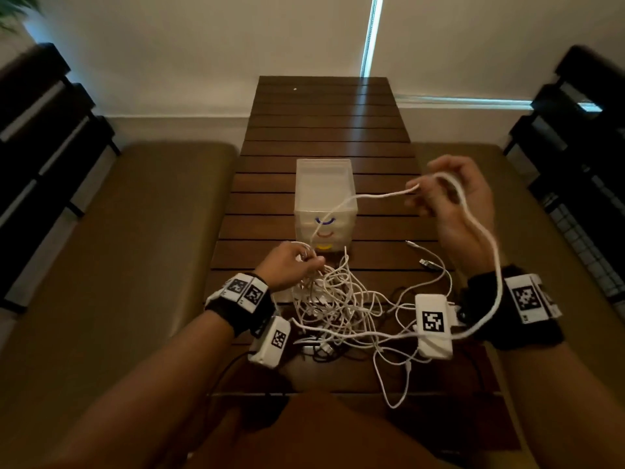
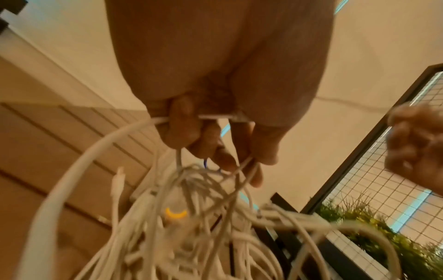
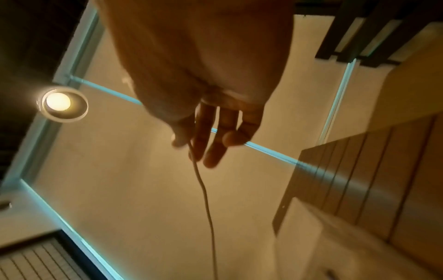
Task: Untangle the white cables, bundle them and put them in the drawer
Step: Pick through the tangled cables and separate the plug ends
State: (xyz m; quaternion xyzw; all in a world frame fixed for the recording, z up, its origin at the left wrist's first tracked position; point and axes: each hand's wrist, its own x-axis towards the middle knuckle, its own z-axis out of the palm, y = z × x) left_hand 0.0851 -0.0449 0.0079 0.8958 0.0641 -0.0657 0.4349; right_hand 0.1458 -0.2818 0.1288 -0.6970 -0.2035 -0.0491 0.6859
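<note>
A tangle of white cables [image 1: 341, 299] lies on the slatted wooden table [image 1: 324, 130] in front of me. My left hand [image 1: 291, 262] grips several strands at the tangle's far left edge; in the left wrist view its fingers [image 2: 182, 128] curl round cables [image 2: 191, 227]. My right hand [image 1: 449, 198] is raised to the right and pinches one white cable [image 1: 372, 196] that runs down to the tangle and loops back over my right wrist. In the right wrist view this cable [image 3: 206, 199] hangs from the fingertips [image 3: 191, 144]. A translucent drawer unit [image 1: 325, 201] stands behind the tangle.
Loose plug ends [image 1: 427, 263] lie right of the tangle. Olive cushioned benches [image 1: 118, 248] flank the table on both sides. Dark shelving [image 1: 44, 130] stands at the far left and far right. Thin black leads from my wrist cameras trail over the near table edge.
</note>
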